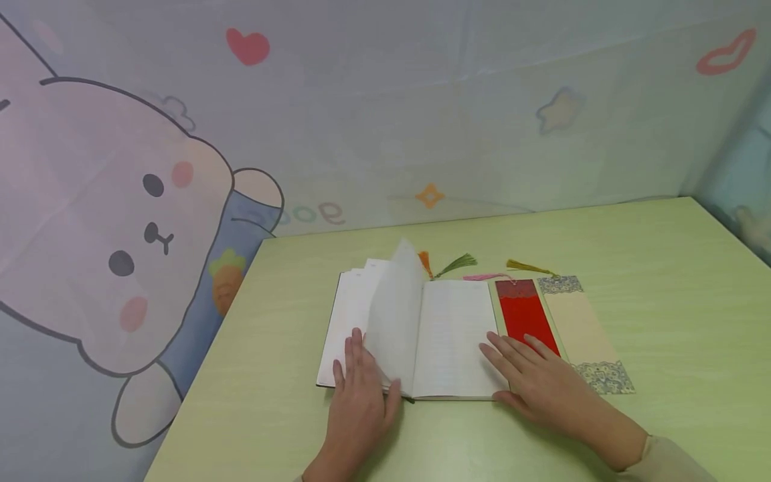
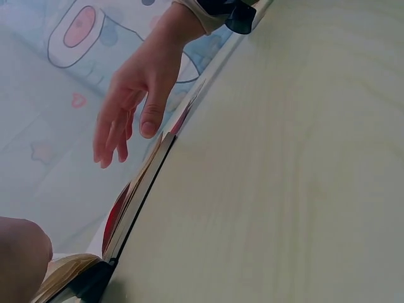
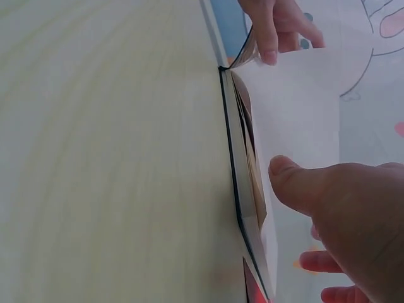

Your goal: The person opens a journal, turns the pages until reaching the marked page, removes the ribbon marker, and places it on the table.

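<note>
- We see an open notebook (image 1: pixel 452 338) on the pale green desk (image 1: pixel 241 415); we take its spine as the centre of our clock face.
- One leaf (image 1: pixel 394 308) stands up near the spine, leaning left and slightly curved, while the right page lies flat.
- At 7 o'clock we find the left hand (image 1: pixel 359 402), its fingers straight and thumb spread, at the lower end of that leaf; it grips nothing, though from these angles we cannot be sure whether it touches the paper.
- At 4 o'clock the right hand (image 1: pixel 539 383) has its fingers extended and spread, holding nothing; from above we see it over the right page's edge and the lower end of the red bookmark (image 1: pixel 525 318).
- That bookmark lies at 3 o'clock, just beside the notebook, with a pink tassel (image 1: pixel 486 276) towards 2.
- Farther out at 3 o'clock we have a cream bookmark (image 1: pixel 581 321) with blue patterned ends and a gold tassel (image 1: pixel 531 268).
- An orange tassel (image 1: pixel 425 261) at 12 o'clock and a green tassel (image 1: pixel 458 264) at 1 show beyond the notebook's top edge.
- At 10 o'clock, on the backdrop, we see a printed bear (image 1: pixel 132 221).
</note>
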### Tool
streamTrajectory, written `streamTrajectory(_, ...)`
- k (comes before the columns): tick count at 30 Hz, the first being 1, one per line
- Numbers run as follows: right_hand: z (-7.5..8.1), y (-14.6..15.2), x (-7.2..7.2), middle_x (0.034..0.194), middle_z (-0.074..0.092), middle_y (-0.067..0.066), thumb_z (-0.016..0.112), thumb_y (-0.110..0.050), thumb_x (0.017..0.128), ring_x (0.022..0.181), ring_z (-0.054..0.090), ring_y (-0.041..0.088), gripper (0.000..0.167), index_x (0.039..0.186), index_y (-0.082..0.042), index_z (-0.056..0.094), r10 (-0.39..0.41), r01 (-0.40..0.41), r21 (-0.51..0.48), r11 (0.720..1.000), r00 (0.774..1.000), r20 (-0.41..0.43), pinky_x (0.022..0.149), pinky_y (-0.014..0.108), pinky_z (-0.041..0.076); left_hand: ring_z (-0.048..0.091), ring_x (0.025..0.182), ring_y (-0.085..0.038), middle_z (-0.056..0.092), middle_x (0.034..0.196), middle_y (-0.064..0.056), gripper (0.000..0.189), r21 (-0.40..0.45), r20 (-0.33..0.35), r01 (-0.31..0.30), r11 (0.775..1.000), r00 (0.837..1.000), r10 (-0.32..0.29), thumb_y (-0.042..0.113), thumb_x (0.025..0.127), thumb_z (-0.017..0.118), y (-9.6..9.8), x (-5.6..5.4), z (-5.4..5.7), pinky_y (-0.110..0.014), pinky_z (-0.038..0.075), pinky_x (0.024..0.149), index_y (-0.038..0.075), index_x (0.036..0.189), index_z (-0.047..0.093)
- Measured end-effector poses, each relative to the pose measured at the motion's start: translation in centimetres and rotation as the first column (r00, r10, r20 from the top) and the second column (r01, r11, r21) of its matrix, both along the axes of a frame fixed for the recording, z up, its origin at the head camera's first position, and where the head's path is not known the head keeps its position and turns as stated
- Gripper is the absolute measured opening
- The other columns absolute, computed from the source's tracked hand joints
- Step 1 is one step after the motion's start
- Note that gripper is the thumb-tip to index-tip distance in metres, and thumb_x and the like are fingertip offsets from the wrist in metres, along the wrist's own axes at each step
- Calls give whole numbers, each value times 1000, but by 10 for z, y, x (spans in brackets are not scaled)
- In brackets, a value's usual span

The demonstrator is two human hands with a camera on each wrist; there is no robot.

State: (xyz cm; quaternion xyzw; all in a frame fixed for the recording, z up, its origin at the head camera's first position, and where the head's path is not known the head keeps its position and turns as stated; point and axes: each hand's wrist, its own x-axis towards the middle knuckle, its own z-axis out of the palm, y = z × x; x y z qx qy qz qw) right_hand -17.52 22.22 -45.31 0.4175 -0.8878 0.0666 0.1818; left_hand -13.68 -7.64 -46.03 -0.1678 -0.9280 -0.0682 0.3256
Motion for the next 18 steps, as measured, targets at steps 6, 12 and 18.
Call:
streamTrajectory(6,2,-1,2,136,47,16,72,-42,77,121,48,31,75,136,-5,45,-19,18,18,1000,999,30,95,50,39,17,131,-52,3,147,-35,88,17,27,-58,998,998,58,31,84,55,-1,-1,1,-64,33,91,-15,141,8)
streamTrajectory(12,1,0,1,136,47,15,72,-42,77,121,47,30,75,136,-5,46,-30,28,38,999,998,51,96,50,37,0,135,-50,-16,148,-30,101,98,-28,-47,994,998,50,28,76,65,-2,-4,-1,-64,15,101,-8,143,-2)
streamTrajectory(18,0,1,1,136,47,15,73,-42,76,122,47,30,75,136,-6,46,-42,38,51,998,996,74,97,51,37,-10,135,-46,-21,147,-28,100,0,-35,-81,997,996,81,32,74,65,-4,-5,0,-61,4,104,-8,143,3)
